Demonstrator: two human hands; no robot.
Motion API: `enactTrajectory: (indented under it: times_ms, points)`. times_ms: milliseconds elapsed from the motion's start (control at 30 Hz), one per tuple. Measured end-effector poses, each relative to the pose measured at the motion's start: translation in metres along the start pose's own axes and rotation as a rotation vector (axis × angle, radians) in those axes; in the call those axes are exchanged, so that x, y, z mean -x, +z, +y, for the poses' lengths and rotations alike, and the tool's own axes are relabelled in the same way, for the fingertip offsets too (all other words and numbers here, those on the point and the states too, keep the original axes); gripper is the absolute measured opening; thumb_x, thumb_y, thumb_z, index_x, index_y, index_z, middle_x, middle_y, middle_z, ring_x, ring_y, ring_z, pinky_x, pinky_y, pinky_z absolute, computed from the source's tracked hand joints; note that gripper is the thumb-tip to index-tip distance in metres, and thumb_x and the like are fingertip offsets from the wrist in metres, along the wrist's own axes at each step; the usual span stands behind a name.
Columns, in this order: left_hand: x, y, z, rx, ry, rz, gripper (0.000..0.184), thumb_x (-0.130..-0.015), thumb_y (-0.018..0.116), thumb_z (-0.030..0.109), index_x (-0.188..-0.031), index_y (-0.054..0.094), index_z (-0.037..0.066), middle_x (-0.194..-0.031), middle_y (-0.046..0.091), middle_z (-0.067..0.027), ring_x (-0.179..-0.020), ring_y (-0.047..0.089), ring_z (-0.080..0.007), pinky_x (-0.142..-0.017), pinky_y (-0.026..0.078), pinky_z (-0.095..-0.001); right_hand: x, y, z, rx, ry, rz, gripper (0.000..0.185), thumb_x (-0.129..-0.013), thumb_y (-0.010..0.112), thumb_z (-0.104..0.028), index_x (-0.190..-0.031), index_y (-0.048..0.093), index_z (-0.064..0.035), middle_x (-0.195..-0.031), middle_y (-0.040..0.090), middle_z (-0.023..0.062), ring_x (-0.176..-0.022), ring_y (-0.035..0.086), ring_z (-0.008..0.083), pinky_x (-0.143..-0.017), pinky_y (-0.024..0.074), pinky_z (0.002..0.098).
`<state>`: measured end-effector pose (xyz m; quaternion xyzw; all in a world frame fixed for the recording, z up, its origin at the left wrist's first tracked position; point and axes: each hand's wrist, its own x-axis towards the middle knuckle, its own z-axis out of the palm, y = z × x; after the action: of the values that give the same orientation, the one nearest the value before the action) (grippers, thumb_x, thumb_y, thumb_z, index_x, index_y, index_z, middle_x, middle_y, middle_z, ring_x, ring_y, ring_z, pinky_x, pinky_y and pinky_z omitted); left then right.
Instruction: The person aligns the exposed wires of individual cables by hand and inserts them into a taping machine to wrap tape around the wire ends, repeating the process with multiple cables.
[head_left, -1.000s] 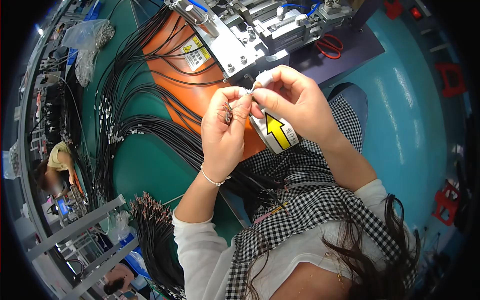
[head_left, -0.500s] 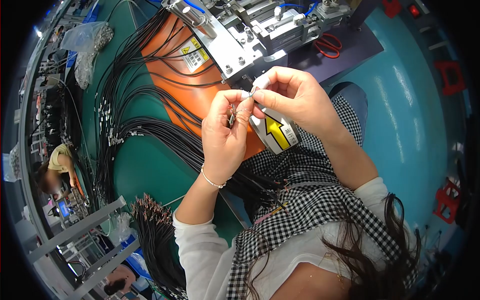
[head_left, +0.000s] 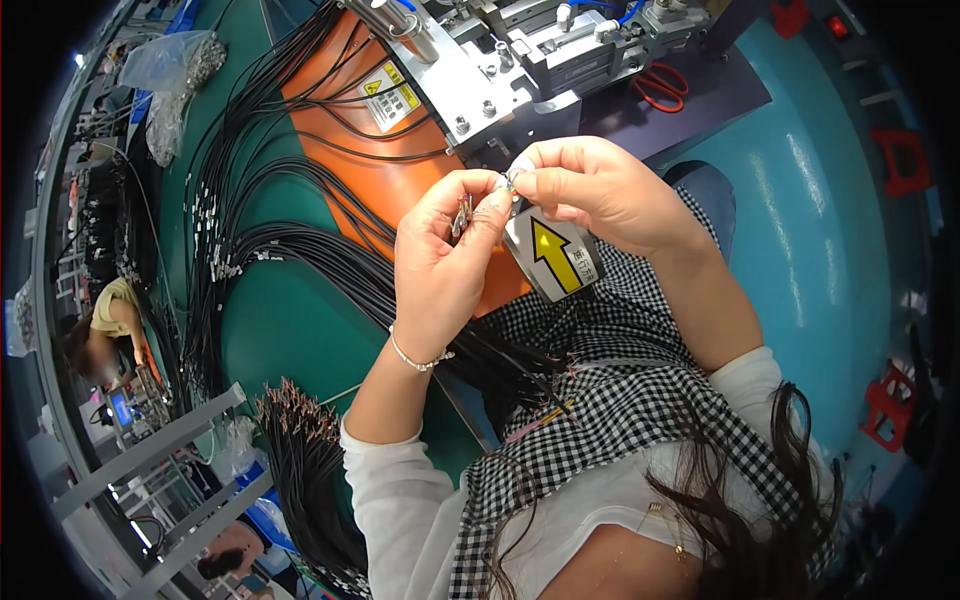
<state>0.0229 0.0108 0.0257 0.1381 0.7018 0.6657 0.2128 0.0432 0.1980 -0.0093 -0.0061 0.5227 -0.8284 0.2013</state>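
Note:
My left hand (head_left: 445, 240) is closed around a small bunch of thin wire ends (head_left: 462, 216), with thumb and forefinger pinched together at the top. Its fingertips meet those of my right hand (head_left: 600, 195), which pinches thin wires (head_left: 511, 186) at the same spot. Both hands are raised in front of a metal machine (head_left: 490, 90). Just under the right hand is a white plate with a yellow arrow (head_left: 555, 258). Black cables (head_left: 330, 262) run behind my left hand and down to my lap.
An orange surface (head_left: 345, 150) and a green mat (head_left: 270, 320) carry many black cables. A bundle with stripped copper-coloured ends (head_left: 295, 415) hangs at lower left. Red-handled scissors (head_left: 662, 88) lie beside the machine. Another person (head_left: 115, 320) works at far left. Red stools (head_left: 888, 405) stand at right.
The left hand has shifted slightly left. The right hand's fingers have changed their hold, with the forefinger now bent lower over the wires. The view has moved a little.

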Motion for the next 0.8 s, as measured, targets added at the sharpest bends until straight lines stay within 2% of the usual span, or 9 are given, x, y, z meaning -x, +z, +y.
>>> enactTrajectory:
  times_ms: [133, 233, 267, 367, 533, 633, 700, 800]
  points:
    - [-0.002, 0.001, -0.002, -0.026, 0.061, -0.005, 0.011, -0.094, 0.059, 0.011, -0.096, 0.063, 0.0, -0.076, 0.054, 0.0064, -0.067, 0.044, -0.0001, -0.059, 0.037, -0.0167, -0.003, -0.001, 0.003, -0.055, -0.011, -0.088, 0.017, -0.095, 0.058, -0.018, -0.096, 0.059, -0.0018, -0.087, 0.055, -0.0023, -0.07, 0.049, 0.0031, -0.063, 0.043, 0.018]
    - [-0.004, 0.003, -0.001, -0.055, 0.022, 0.005, 0.011, -0.095, 0.059, 0.011, -0.096, 0.062, 0.001, -0.075, 0.052, 0.0065, -0.066, 0.043, -0.0002, -0.057, 0.036, -0.0172, 0.001, 0.011, 0.008, 0.344, -0.331, 0.192, 0.02, -0.097, 0.054, -0.021, -0.1, 0.056, -0.0011, -0.085, 0.055, -0.0013, -0.071, 0.049, 0.0045, -0.063, 0.0429, 0.0207]
    - [-0.004, 0.004, 0.0, -0.07, 0.002, 0.01, 0.011, -0.095, 0.059, 0.011, -0.096, 0.062, 0.001, -0.074, 0.052, 0.0066, -0.066, 0.042, -0.0002, -0.057, 0.035, -0.0174, 0.005, 0.012, 0.008, 0.345, -0.33, 0.194, 0.02, -0.097, 0.054, -0.021, -0.1, 0.056, -0.0011, -0.085, 0.055, -0.0013, -0.071, 0.049, 0.0045, -0.063, 0.0429, 0.0207]
    - [-0.008, 0.003, 0.005, -0.162, 0.024, -0.014, 0.011, -0.095, 0.058, 0.011, -0.095, 0.061, 0.001, -0.074, 0.052, 0.0055, -0.065, 0.041, -0.0007, -0.056, 0.035, -0.0179, 0.013, 0.011, 0.006, 0.724, -0.549, 0.309, 0.018, -0.098, 0.051, -0.018, -0.101, 0.054, -0.0012, -0.084, 0.055, -0.0004, -0.071, 0.048, 0.0058, -0.062, 0.0416, 0.0231]
    - [-0.012, 0.004, 0.013, -0.327, 0.074, -0.104, 0.01, -0.094, 0.057, 0.01, -0.095, 0.06, 0.001, -0.071, 0.052, 0.0025, -0.064, 0.042, -0.0036, -0.056, 0.037, -0.0202, 0.021, 0.002, 0.0, 0.74, -0.472, 0.141, 0.014, -0.098, 0.048, -0.015, -0.098, 0.052, -0.0013, -0.081, 0.053, -0.0003, -0.071, 0.046, 0.0056, -0.061, 0.0404, 0.0239]
    - [-0.018, 0.001, 0.016, -0.339, 0.077, -0.215, 0.009, -0.094, 0.057, 0.009, -0.096, 0.059, 0.0, -0.071, 0.053, 0.0012, -0.065, 0.045, -0.0047, -0.058, 0.04, -0.0222, 0.023, -0.007, -0.008, 0.561, -0.26, -0.01, 0.013, -0.098, 0.048, -0.014, -0.095, 0.051, -0.0018, -0.079, 0.051, -0.0014, -0.07, 0.044, 0.0048, -0.06, 0.0386, 0.0228]
    - [-0.021, 0.002, 0.016, -0.341, 0.078, -0.269, 0.009, -0.093, 0.057, 0.009, -0.097, 0.059, 0.0, -0.071, 0.053, 0.0005, -0.065, 0.046, -0.0053, -0.058, 0.041, -0.0232, 0.022, -0.013, -0.006, 0.542, -0.263, -0.027, 0.016, -0.097, 0.049, -0.016, -0.093, 0.051, -0.0017, -0.076, 0.049, -0.0004, -0.068, 0.044, 0.0062, -0.06, 0.039, 0.0242]
    - [-0.025, 0.006, 0.019, -0.357, 0.057, -0.313, 0.007, -0.093, 0.056, 0.007, -0.095, 0.058, 0.0, -0.074, 0.058, -0.0057, -0.068, 0.054, -0.0103, -0.062, 0.044, -0.0264, 0.02, -0.018, -0.006, 0.507, -0.268, -0.064, 0.021, -0.096, 0.052, -0.021, -0.087, 0.05, -0.0015, -0.07, 0.045, 0.0017, -0.065, 0.042, 0.009, -0.059, 0.0397, 0.027]
